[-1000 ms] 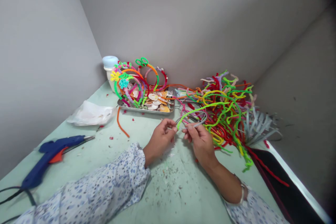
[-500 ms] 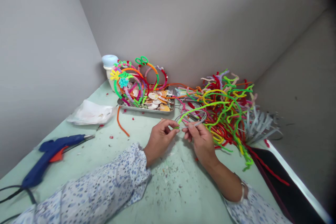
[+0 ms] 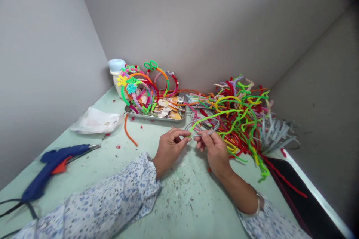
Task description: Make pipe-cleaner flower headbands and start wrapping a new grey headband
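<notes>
In front of me, my left hand [image 3: 173,147] pinches the end of a lime-green pipe cleaner [image 3: 213,115] between thumb and forefinger. That pipe cleaner arcs up and away to the right, towards the heap. My right hand [image 3: 215,150] is closed on a thin grey headband [image 3: 213,129], whose end meets the green pipe cleaner between the two hands. The fingertips are a short gap apart. Just beyond lie more grey loops [image 3: 199,122], partly tangled with pink and red strands. Exactly how the green end sits on the grey end is too small to tell.
A metal tray [image 3: 157,118] with shells and decorated headbands [image 3: 151,82] stands at the back, beside a blue-lidded container [image 3: 116,65]. Pipe cleaners [image 3: 241,119] heap at right, near a dark tray [image 3: 297,194]. At left lie a blue glue gun [image 3: 50,168] and a white plastic bag [image 3: 97,121].
Both hands keep nearly the same pose and grip. The whole view has shifted very slightly.
</notes>
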